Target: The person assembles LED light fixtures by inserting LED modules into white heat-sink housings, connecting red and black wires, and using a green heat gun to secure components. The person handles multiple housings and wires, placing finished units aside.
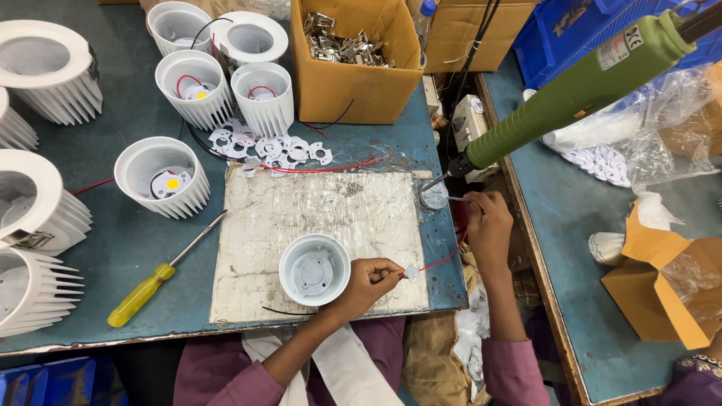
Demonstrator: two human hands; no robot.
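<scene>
My left hand (368,283) pinches a small white square LED chip (411,271) with a red wire (440,261) trailing from it, just right of a white finned lamp housing (314,269) that stands open-side up on a plastic-covered board (316,218). My right hand (489,225) is past the table's right edge, fingers closed on a thin metal tool or wire near a small round metal dish (434,197). A green electric screwdriver (579,90) hangs above, its tip close to that dish.
Several white finned housings (188,86) stand on the blue table, one with a yellow LED (164,178). A yellow-handled screwdriver (154,282) lies left of the board. White ring gaskets (263,146), a cardboard box of metal clips (350,53), and another person's sleeve (696,380) at bottom right.
</scene>
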